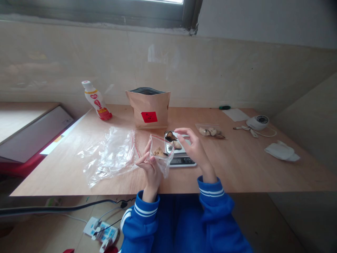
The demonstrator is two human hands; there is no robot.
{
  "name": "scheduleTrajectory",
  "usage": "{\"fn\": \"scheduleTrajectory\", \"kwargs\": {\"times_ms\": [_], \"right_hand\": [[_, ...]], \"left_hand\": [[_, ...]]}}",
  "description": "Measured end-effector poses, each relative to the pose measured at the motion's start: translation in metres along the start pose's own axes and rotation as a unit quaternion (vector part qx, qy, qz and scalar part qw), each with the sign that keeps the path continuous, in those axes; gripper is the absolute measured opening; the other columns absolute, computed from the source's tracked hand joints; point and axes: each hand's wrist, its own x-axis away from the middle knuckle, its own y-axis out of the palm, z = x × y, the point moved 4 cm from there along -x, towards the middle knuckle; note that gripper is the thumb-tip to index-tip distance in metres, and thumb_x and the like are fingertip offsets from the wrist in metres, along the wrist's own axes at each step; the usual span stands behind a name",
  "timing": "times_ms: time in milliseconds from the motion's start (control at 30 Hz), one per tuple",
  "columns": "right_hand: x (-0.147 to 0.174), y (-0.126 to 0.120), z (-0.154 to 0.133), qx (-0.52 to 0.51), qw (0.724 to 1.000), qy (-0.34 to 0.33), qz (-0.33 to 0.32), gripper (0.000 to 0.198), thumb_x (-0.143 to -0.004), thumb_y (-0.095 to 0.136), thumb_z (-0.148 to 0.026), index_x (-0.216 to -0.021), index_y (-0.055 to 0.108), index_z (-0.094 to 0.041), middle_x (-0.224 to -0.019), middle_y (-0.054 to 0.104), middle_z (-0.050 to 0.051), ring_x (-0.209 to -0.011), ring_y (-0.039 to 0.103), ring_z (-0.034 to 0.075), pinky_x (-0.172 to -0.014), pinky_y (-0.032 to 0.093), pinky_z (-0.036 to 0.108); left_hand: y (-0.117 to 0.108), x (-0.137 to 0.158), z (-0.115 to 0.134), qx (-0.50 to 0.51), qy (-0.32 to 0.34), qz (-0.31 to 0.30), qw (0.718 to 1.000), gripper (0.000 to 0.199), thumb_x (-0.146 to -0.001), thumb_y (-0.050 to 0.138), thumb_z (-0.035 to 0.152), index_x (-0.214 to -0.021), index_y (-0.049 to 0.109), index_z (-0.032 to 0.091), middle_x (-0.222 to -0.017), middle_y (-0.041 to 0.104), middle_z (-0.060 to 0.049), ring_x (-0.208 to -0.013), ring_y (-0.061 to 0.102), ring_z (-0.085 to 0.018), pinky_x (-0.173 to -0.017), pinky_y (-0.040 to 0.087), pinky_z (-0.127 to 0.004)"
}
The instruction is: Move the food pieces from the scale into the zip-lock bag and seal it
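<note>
Left hand [150, 168] pinches small zip bag [160, 151] upright, mouth up, just before scale [181, 159]. Right hand [194, 147] half-open, fingertips over scale tray, holding nothing visible.

Plain workroom: plywood table [237, 165], digital scale [181, 160], kraft pouch [149, 109].

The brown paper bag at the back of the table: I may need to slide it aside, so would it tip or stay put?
The bag stands upright on a broad flat base, so it would probably slide rather than tip. Its open top looks creased, so the paper likely gives if squeezed. How full or heavy it is cannot be told.
</note>
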Motion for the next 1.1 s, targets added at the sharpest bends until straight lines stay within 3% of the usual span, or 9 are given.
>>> {"fn": "scheduleTrajectory", "kwargs": {"times_ms": [167, 333, 533, 567, 633, 733, 867, 1000, 1100], "right_hand": [[0.009, 0.011, 0.047, 0.177, 0.982, 0.030, -0.060, 0.028, -0.083, 0.060, -0.025, -0.111, 0.062, -0.021, -0.115, 0.066, 0.009, -0.113, 0.055, 0.027, -0.098, 0.042, 0.045], [0.015, 0.013, 0.054, 0.245, 0.967, 0.056, -0.048, 0.020, -0.082, 0.059, -0.018, -0.101, 0.065, -0.021, -0.108, 0.071, 0.008, -0.106, 0.057, 0.030, -0.094, 0.040, 0.050], [0.012, -0.007, 0.012, 0.087, 0.991, 0.031, 0.095, 0.028, -0.084, 0.061, -0.027, -0.112, 0.064, -0.022, -0.109, 0.069, 0.007, -0.094, 0.063, 0.022, -0.086, 0.049, 0.039], [0.012, -0.009, 0.001, 0.060, 0.994, 0.015, 0.091, 0.030, -0.085, 0.061, -0.028, -0.115, 0.063, -0.023, -0.112, 0.068, 0.007, -0.096, 0.063, 0.021, -0.087, 0.049, 0.037], [0.012, -0.008, -0.018, 0.033, 0.999, -0.021, 0.021, 0.030, -0.086, 0.062, -0.029, -0.116, 0.064, -0.026, -0.116, 0.067, 0.004, -0.105, 0.062, 0.020, -0.094, 0.047, 0.036], [0.009, -0.004, -0.025, 0.012, 0.998, -0.040, -0.055, 0.025, -0.090, 0.058, -0.030, -0.114, 0.066, -0.027, -0.118, 0.067, 0.003, -0.114, 0.058, 0.019, -0.099, 0.046, 0.035], [-0.005, 0.006, 0.011, 0.060, 0.998, -0.014, -0.001, 0.028, -0.094, 0.046, -0.026, -0.115, 0.064, -0.022, -0.120, 0.065, 0.007, -0.115, 0.058, 0.020, -0.097, 0.046, 0.038], [-0.018, 0.034, 0.053, 0.196, 0.979, -0.008, -0.061, 0.037, -0.086, 0.057, -0.022, -0.123, 0.060, -0.020, -0.128, 0.061, 0.011, -0.122, 0.051, 0.027, -0.104, 0.038, 0.046], [-0.021, 0.044, 0.065, 0.267, 0.961, 0.014, -0.076, 0.032, -0.082, 0.058, -0.016, -0.113, 0.065, -0.021, -0.115, 0.068, 0.011, -0.114, 0.054, 0.030, -0.101, 0.036, 0.052]], "left_hand": [[0.001, -0.001, 0.006, 0.008, 0.022, -0.005, 1.000, 0.009, -0.098, 0.036, 0.020, -0.103, 0.028, 0.023, -0.130, 0.058, -0.022, -0.130, 0.052, -0.028, -0.102, 0.042, -0.063], [0.000, -0.001, 0.010, 0.011, 0.052, -0.004, 0.999, 0.010, -0.098, 0.035, 0.020, -0.102, 0.027, 0.024, -0.132, 0.055, -0.022, -0.130, 0.051, -0.028, -0.103, 0.042, -0.065], [0.000, 0.001, 0.007, -0.002, 0.036, -0.010, 0.999, 0.012, -0.098, 0.038, 0.030, -0.102, 0.028, 0.024, -0.130, 0.056, -0.022, -0.132, 0.049, -0.028, -0.107, 0.038, -0.068], [0.001, 0.001, 0.007, 0.000, 0.035, -0.012, 0.999, 0.012, -0.098, 0.038, 0.029, -0.103, 0.028, 0.024, -0.132, 0.055, -0.022, -0.133, 0.048, -0.028, -0.106, 0.039, -0.067], [0.002, 0.000, 0.008, 0.004, 0.036, -0.013, 0.999, 0.011, -0.098, 0.036, 0.025, -0.105, 0.027, 0.024, -0.136, 0.052, -0.023, -0.134, 0.047, -0.027, -0.105, 0.042, -0.064], [0.002, 0.000, 0.008, 0.005, 0.038, -0.005, 0.999, 0.012, -0.098, 0.035, 0.022, -0.108, 0.028, 0.023, -0.138, 0.050, -0.023, -0.134, 0.047, -0.027, -0.105, 0.042, -0.064], [-0.001, 0.003, 0.001, 0.000, 0.022, 0.006, 1.000, 0.020, -0.097, 0.038, 0.026, -0.114, 0.031, 0.020, -0.134, 0.052, -0.025, -0.133, 0.048, -0.029, -0.107, 0.039, -0.064], [-0.005, 0.010, -0.014, -0.013, -0.012, 0.020, 1.000, 0.036, -0.095, 0.043, 0.037, -0.120, 0.034, 0.013, -0.127, 0.054, -0.028, -0.131, 0.049, -0.032, -0.103, 0.045, -0.062], [-0.007, 0.014, -0.019, -0.032, -0.013, 0.036, 0.999, 0.038, -0.094, 0.046, 0.039, -0.118, 0.035, 0.012, -0.123, 0.055, -0.029, -0.129, 0.051, -0.032, -0.099, 0.050, -0.059]]}}
